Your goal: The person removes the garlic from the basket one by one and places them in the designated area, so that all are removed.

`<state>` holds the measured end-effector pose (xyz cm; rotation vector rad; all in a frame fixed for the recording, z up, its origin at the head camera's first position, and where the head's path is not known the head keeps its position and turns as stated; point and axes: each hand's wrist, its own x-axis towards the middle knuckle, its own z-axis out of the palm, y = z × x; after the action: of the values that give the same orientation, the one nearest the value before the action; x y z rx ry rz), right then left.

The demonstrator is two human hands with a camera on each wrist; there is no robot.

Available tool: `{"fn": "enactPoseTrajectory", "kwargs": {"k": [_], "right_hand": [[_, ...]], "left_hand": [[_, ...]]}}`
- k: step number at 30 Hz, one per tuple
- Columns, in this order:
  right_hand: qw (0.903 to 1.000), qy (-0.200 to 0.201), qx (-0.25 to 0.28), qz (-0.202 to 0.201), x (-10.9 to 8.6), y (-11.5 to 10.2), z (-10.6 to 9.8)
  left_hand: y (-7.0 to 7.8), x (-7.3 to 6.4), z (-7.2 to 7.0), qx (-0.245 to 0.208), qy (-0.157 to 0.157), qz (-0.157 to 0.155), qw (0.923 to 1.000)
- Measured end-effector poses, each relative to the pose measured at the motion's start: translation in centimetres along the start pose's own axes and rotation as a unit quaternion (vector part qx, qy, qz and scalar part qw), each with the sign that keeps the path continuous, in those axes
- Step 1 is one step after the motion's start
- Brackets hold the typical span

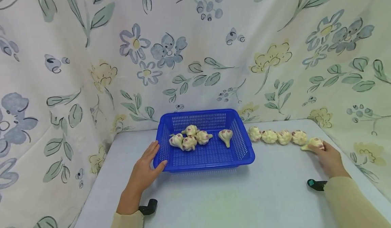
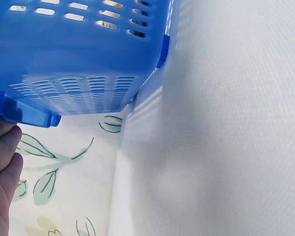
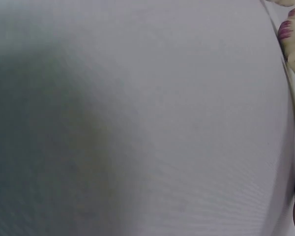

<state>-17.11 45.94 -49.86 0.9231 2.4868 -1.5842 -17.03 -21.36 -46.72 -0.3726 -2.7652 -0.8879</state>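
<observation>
My right hand [image 1: 331, 160] holds a garlic bulb [image 1: 316, 142] at the right end of a row on the table. The bulb's stem points left, and its far side is hidden by the fingers. Next to it lies another garlic bulb [image 1: 299, 137], with several more running left to the basket. My left hand [image 1: 143, 172] rests against the left side of the blue plastic basket [image 1: 207, 167], fingers fairly straight along the rim and thumb at the front left corner. Inside the basket, several garlic bulbs [image 1: 189, 142] cluster at left, and a single garlic bulb [image 1: 225, 136] lies apart at right.
The white table [image 1: 213, 201] stretches in front of the basket. A floral curtain [image 1: 195, 51] hangs behind the table and along its sides. Black wrist cameras [image 1: 148, 207] extend from both wrists just over the tabletop.
</observation>
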Motion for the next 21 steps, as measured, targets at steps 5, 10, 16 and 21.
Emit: {"fn": "enactPoseTrajectory", "kwargs": {"k": [5, 10, 16, 21], "right_hand": [[0.9991, 0.006, -0.038, 0.016, 0.26, -0.16, 0.33], [0.9988, -0.002, -0.048, 0.014, 0.09, -0.32, 0.11], [0.9988, -0.007, -0.048, 0.010, 0.18, -0.07, -0.05], [0.9992, -0.004, -0.038, 0.011, 0.15, 0.12, -0.01]], "left_hand": [[-0.01, 0.02, 0.03, 0.002, 0.003, 0.002, 1.0000], [0.00, -0.03, -0.01, 0.001, 0.006, 0.005, 1.0000], [-0.07, 0.00, -0.12, -0.002, 0.006, 0.007, 1.0000], [-0.16, -0.06, -0.04, -0.003, 0.009, 0.013, 0.9999]]}}
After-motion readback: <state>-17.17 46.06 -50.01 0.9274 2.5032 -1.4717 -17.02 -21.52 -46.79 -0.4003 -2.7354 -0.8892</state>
